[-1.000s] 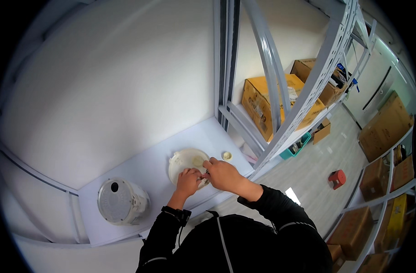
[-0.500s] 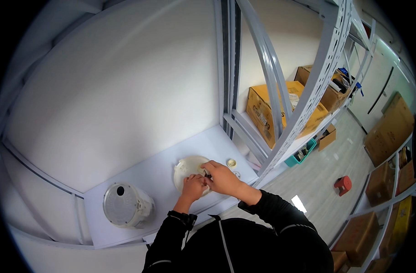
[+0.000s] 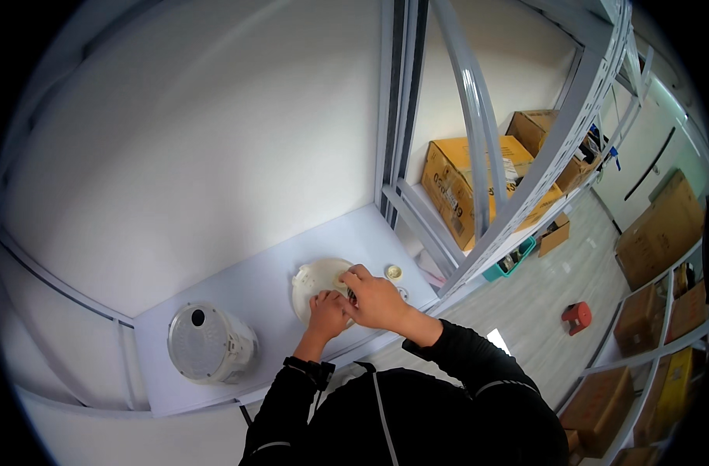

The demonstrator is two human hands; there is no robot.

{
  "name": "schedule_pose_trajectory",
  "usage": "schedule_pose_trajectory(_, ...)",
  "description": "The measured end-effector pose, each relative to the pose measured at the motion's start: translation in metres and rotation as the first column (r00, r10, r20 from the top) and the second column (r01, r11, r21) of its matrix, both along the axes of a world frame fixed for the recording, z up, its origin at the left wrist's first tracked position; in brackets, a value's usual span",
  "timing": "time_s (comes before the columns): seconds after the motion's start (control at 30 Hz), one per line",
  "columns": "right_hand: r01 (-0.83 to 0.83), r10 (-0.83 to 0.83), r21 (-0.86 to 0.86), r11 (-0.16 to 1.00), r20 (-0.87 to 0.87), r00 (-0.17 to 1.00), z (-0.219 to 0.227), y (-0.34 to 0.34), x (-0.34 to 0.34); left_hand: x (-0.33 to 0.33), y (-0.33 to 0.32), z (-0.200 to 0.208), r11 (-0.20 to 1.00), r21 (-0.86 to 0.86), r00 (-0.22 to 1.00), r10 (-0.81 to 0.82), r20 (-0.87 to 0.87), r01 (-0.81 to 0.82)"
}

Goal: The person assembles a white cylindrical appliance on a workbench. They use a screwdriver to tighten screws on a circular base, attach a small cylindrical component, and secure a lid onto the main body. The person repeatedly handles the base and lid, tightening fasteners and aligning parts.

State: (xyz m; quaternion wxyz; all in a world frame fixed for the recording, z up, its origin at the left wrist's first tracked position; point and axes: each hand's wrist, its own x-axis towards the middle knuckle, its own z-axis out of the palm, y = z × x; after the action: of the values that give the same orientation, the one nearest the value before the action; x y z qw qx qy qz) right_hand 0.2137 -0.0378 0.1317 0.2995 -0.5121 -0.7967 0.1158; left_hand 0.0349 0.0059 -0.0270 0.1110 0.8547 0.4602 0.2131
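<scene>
A round cream-white lid-like part (image 3: 308,278) with a notched rim lies flat on the shelf surface. Over its right half my two hands meet. The fingers of my right hand (image 3: 377,301) are curled and closed around a small dark part (image 3: 350,295), mostly hidden by them. My left hand (image 3: 328,314) is closed too, its fingertips touching my right hand; what it grips is hidden. Just right of the lid sits a small yellowish round cap (image 3: 394,272), and beside it a small pale ring-shaped piece (image 3: 403,293).
A white cylindrical drum (image 3: 234,349) with a dark round spot stands left on the pale shelf board (image 3: 269,330). Metal uprights (image 3: 552,128) rise at the right. Beyond them are a yellow carton (image 3: 451,186), a teal bin (image 3: 509,264) and a red stool (image 3: 576,318) on the floor.
The view has shifted slightly. My hands stay together over the lid, with the fingers a little closer around the small dark part.
</scene>
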Motion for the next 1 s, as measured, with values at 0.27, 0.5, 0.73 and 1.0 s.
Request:
schedule_pose_trajectory(0.27,-0.120,0.122,0.029,0.992,-0.128,0.984,0.006,0.003,-0.002,0.004,0.006,-0.009,0.988,-0.157,0.999,0.015,0.046,-0.008)
schedule_pose_trajectory(0.5,-0.020,0.034,-0.122,0.992,0.107,0.994,0.001,0.009,0.008,0.006,0.009,0.007,0.941,-0.339,0.999,-0.019,-0.039,0.005)
schedule_pose_trajectory(0.73,-0.056,0.067,-0.109,0.993,0.104,0.992,0.018,0.005,0.002,0.002,0.011,-0.011,0.964,-0.258,0.993,0.029,-0.118,-0.059)
schedule_pose_trajectory(1.0,-0.061,0.061,-0.008,0.998,-0.013,0.998,0.004,0.012,0.014,0.009,0.006,0.026,0.971,-0.237,0.977,-0.014,-0.215,-0.038)
